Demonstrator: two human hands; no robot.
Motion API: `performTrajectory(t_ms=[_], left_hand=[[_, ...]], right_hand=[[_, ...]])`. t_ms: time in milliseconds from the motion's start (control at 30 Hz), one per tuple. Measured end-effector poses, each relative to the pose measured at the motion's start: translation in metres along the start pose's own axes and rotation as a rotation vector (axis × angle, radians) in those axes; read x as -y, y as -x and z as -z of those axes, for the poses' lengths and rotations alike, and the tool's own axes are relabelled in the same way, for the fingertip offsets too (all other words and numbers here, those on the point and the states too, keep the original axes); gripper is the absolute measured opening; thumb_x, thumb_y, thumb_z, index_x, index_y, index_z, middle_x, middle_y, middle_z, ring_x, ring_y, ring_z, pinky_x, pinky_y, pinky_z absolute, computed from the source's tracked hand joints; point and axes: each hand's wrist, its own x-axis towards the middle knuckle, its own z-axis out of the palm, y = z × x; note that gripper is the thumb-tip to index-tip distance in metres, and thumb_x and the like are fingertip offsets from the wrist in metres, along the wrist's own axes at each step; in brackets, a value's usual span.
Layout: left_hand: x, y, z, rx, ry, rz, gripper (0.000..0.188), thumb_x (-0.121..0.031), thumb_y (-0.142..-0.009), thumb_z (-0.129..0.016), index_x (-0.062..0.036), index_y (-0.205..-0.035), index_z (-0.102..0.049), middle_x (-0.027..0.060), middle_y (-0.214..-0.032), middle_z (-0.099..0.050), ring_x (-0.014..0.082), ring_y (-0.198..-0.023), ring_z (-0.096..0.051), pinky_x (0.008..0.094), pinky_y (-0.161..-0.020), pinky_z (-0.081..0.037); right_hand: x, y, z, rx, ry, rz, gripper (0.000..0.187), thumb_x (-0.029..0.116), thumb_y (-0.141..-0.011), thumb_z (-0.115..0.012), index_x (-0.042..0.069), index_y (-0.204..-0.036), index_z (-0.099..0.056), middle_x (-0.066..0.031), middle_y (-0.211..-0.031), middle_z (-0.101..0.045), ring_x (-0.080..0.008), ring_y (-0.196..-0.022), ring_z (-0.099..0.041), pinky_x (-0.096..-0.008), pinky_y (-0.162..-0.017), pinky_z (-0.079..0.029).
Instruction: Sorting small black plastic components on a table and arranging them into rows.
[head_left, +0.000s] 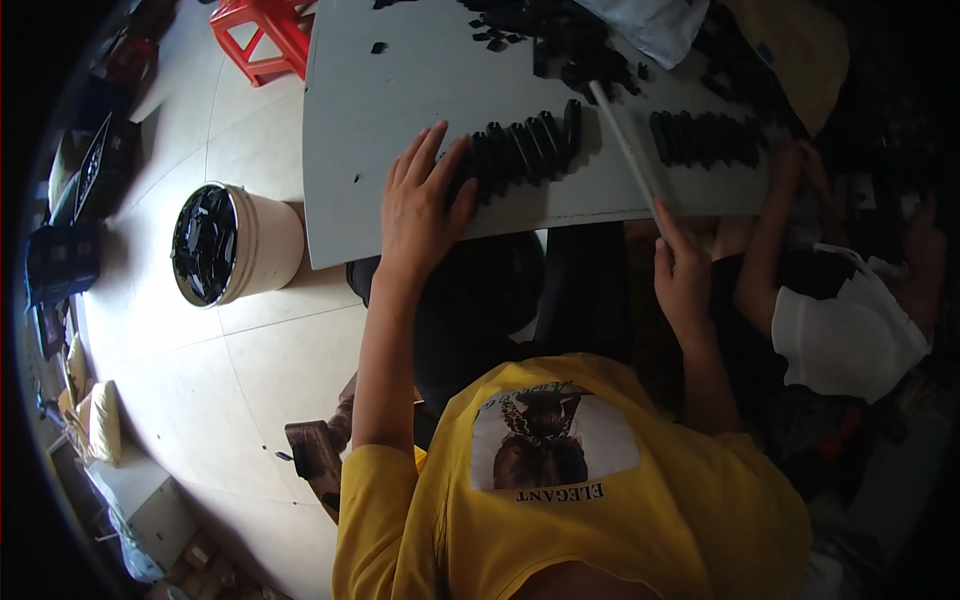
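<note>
Black parts (525, 150) stand on edge in a row on the grey board (400, 90), at about 12 o'clock from the yellow shirt (560, 500). The left hand (422, 205) lies open, fingers spread, its fingertips touching the row's left end. The right hand (683, 275), at 1 o'clock, is closed around a thin white stick (625, 150) that slants up across the board to the row's right end. A second row (705, 138) lies at 2 o'clock beyond the stick, a loose black pile (570, 45) above. A bucket (235, 245) of black pieces stands on the floor at 10 o'clock. Another person's hands (795, 170) touch the board's right edge.
</note>
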Motion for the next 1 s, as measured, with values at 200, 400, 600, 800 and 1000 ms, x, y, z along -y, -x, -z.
performTrajectory(t_ms=[200,400,600,800,1000], left_hand=[[-0.002,-0.017,-0.007,0.217,0.055,-0.114,0.05,-0.025,-0.086,-0.062,-0.0121,-0.133,-0.051,0.0121,-0.14,-0.046,0.0292,-0.128,-0.044,0.0463,-0.108,-0.032],[-0.021,0.02,0.009,0.288,0.156,-0.073,0.051,-0.025,-0.084,-0.061,-0.0101,-0.132,-0.052,0.0119,-0.139,-0.048,0.0303,-0.13,-0.043,0.049,-0.109,-0.028],[-0.03,0.032,0.024,0.372,0.479,0.064,0.041,-0.037,-0.085,-0.051,-0.0059,-0.106,-0.07,0.012,-0.11,-0.068,0.0321,-0.118,-0.056,0.0487,-0.109,-0.029],[-0.093,-0.079,-0.04,0.301,0.355,-0.33,0.037,-0.016,-0.081,-0.059,-0.0073,-0.117,-0.063,0.0124,-0.127,-0.058,0.0325,-0.124,-0.048,0.0459,-0.104,-0.035],[-0.197,-0.161,-0.173,0.328,0.196,-0.755,0.052,-0.024,-0.082,-0.065,-0.0155,-0.132,-0.051,0.01,-0.144,-0.042,0.0309,-0.133,-0.038,0.0474,-0.104,-0.034]], right_hand=[[-0.011,0.0,-0.012,0.005,0.005,0.088,0.054,-0.007,-0.085,-0.053,0.014,-0.135,-0.052,-0.0142,-0.101,-0.064,-0.0242,-0.079,-0.064,-0.0305,-0.067,-0.051],[-0.024,0.026,-0.005,0.071,-0.092,0.109,0.056,-0.008,-0.081,-0.055,0.014,-0.133,-0.054,-0.0101,-0.079,-0.057,-0.0214,-0.063,-0.056,-0.0314,-0.056,-0.047],[-0.051,0.076,0.005,0.17,-0.342,-0.01,0.051,-0.006,-0.079,-0.057,0.011,-0.127,-0.059,-0.0087,-0.084,-0.061,-0.0161,-0.062,-0.056,-0.0302,-0.055,-0.047],[-0.052,0.105,0.008,-0.189,-0.594,-0.17,0.043,0.0,-0.084,-0.057,0.001,-0.127,-0.057,-0.0045,-0.092,-0.064,-0.0069,-0.069,-0.053,-0.0213,-0.062,-0.044],[-0.068,0.121,0.016,-0.385,-0.689,-0.365,0.046,0.002,-0.085,-0.058,-0.004,-0.131,-0.052,0.0006,-0.089,-0.058,-0.0047,-0.071,-0.049,-0.019,-0.064,-0.041]])
